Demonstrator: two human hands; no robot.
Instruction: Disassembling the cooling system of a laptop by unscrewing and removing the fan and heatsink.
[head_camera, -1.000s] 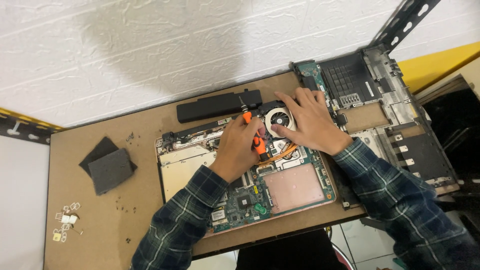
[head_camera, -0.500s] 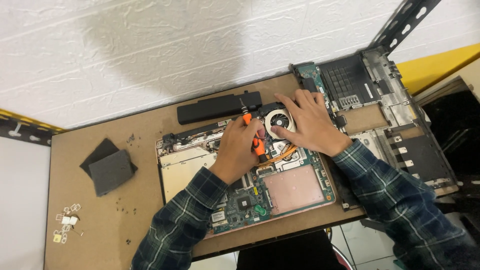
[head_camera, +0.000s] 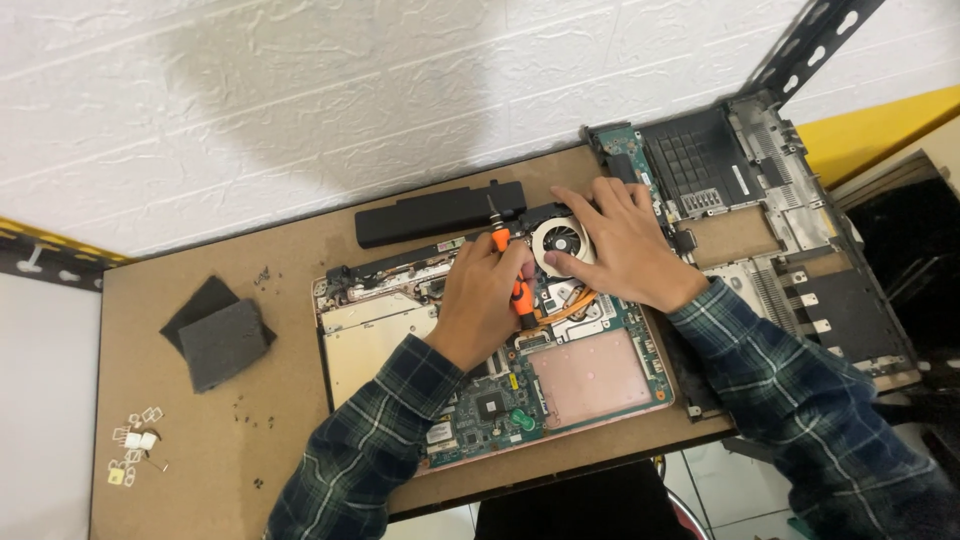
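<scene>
Opened laptop base (head_camera: 500, 370), casing removed, lying flat on a brown board tabletop (head_camera: 250, 420) with its green circuit board, a pink-copper plate and a silver drive bay exposed. Near its far edge sits a round cooling fan (head_camera: 562, 243) in a pale housing, with copper heat pipes running out from beneath the fingers.

The left hand (head_camera: 483, 300) is closed in a fist around an orange-handled screwdriver (head_camera: 505, 262); the dark shaft stands up beyond the knuckles, and the orange grip shows again below the fingers. Where the tip rests cannot be told. The right hand (head_camera: 620, 245) lies palm-down just beside the fan, fingers spread and pressed on the fan housing, thumb touching its near rim. Both forearms wear dark plaid sleeves.

Just beyond the fingertips lies a long black battery pack (head_camera: 440, 214), parallel to the laptop's far edge. Right of the right hand rests a second stripped laptop chassis (head_camera: 760, 210), partly overhanging the board. Well to the left of the left hand lie two dark foam pads (head_camera: 218, 335), stacked askew, and further out a cluster of small pale clips (head_camera: 135, 448), with loose screws scattered nearby.

A white-painted brick wall (head_camera: 300, 90) backs the tabletop; a black perforated shelf bracket (head_camera: 810, 45) rises at upper right.
</scene>
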